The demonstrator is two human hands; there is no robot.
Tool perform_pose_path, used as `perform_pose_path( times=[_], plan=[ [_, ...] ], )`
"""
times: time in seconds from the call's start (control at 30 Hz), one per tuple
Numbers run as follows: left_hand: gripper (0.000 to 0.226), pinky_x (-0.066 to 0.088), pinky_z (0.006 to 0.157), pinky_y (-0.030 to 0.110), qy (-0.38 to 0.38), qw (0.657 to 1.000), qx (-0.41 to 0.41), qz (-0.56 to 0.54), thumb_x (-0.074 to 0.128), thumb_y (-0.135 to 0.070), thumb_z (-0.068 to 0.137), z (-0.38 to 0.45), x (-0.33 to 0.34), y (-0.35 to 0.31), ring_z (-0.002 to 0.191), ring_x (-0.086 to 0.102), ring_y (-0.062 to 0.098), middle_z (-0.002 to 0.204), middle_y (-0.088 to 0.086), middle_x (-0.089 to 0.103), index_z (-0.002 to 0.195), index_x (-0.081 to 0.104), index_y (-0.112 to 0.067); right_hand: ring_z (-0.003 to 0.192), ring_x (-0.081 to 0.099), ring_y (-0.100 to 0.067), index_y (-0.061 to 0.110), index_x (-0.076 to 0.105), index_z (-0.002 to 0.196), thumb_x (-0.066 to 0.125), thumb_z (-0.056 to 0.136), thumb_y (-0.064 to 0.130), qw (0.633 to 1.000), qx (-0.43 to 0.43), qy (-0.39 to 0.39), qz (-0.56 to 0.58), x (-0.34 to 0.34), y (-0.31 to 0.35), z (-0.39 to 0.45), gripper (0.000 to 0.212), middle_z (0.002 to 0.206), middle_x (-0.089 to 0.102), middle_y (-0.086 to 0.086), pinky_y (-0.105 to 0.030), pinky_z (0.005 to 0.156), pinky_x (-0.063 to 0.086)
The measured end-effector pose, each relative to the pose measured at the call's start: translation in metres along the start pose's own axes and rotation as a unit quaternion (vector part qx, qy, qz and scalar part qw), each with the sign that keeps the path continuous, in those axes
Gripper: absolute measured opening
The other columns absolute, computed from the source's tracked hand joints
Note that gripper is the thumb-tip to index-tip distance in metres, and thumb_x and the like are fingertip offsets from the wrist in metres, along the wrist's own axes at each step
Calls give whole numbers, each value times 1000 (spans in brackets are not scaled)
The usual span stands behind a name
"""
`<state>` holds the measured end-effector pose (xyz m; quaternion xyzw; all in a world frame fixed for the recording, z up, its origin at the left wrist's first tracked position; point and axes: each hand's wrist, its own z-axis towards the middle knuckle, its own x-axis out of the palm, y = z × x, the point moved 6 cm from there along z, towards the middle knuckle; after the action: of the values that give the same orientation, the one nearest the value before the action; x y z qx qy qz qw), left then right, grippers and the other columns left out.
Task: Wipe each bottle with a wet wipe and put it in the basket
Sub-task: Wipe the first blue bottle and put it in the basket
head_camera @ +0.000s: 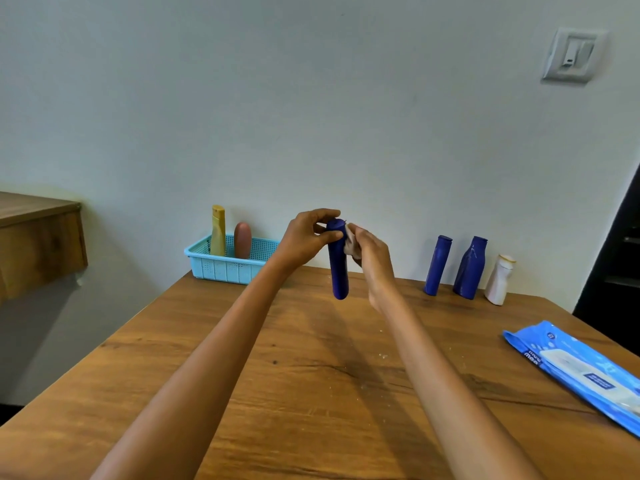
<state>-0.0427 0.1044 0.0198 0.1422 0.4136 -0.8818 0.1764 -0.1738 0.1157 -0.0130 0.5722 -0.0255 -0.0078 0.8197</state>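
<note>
At frame centre, your left hand (pixel 304 237) pinches the top of a slim dark-blue plastic bottle (pixel 337 261) held above the wooden counter (pixel 311 358). Your right hand's (pixel 369 252) fingers press a crumpled pale wet wipe (pixel 351 244) against it. It is probably light, stiff and slick when damp — grip its matte mid-body, not the rounded end.

A wooden desk (pixel 311 393) carries everything. At its far left corner sits a light blue basket (pixel 221 268) (overhanging the edge slightly). Along the far right edge stand two blue bottles (pixel 437 266) (pixel 470 268) and a white bottle (pixel 498 280), side by side. A blue wet-wipe pack (pixel 581 370) lies flat at the right.
</note>
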Motion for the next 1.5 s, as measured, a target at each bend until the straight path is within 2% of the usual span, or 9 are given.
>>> perform_pose_path(
  times=[0.07,0.2,0.33,0.47,0.67,0.93,1.1,1.27,1.5],
  plan=[
    [39,52,78,17,-6,1000,-5,-16,64,-8,86,1,-1,-1,88,62,11,110,3,63,124,57,-10,95,58,-7,20,59,118,40,100,21,998,-43,-5,-38,0,-4,0,26,102,63,7,-16,76,45],
    [37,54,79,20,-25,999,-12,-35,62,-8,88,2,-8,-4,88,62,12,108,2,62,124,58,-9,85,57,-9,17,61,102,40,100,19,987,-40,13,-154,-4,-23,-2,21,93,62,4,-17,69,44],
    [35,54,88,34,-34,998,-34,-32,65,-9,86,1,-5,4,94,65,20,111,5,64,121,60,-10,91,58,-20,11,63,100,40,100,24,987,55,16,-150,-7,-40,-5,27,91,62,-2,-34,82,47],
    [35,55,87,35,-45,997,-57,-31,68,-12,84,0,0,9,91,66,21,113,7,66,118,62,-9,96,62,-23,25,63,89,43,98,21,997,-7,-22,-80,0,-12,0,23,98,67,-3,-34,80,49],
    [36,55,87,39,-112,989,-81,-53,70,-15,83,1,-13,10,90,67,22,111,7,66,117,63,-9,90,62,-9,29,65,101,50,96,25,995,-87,-11,-58,7,6,-1,16,93,67,10,-27,79,51],
    [36,56,83,35,-122,985,-97,-76,65,-10,86,-1,-18,13,92,64,21,115,11,64,121,60,-6,80,56,-18,9,68,91,45,96,21,984,52,3,-168,-11,-44,-1,26,84,65,-4,-28,67,42],
    [39,55,85,39,-120,984,-116,-60,69,-15,84,-1,-8,17,90,63,20,114,10,65,120,60,-6,85,63,-15,26,66,96,50,96,26,994,-32,-15,-106,1,-15,3,16,89,67,5,-33,78,53],
    [36,53,87,46,-151,979,-129,-53,73,-25,80,-2,-16,20,97,65,25,106,7,68,111,66,-9,95,57,-6,21,63,121,54,94,35,973,-156,-24,-170,14,3,-2,32,110,65,8,-3,67,41],
    [33,55,85,43,-174,969,-153,-84,70,-19,83,-6,-32,24,94,66,25,102,11,69,112,65,-6,79,54,-1,16,62,121,57,91,37,948,-152,19,-277,5,-36,-1,37,104,67,1,-15,64,42]
  ],
)
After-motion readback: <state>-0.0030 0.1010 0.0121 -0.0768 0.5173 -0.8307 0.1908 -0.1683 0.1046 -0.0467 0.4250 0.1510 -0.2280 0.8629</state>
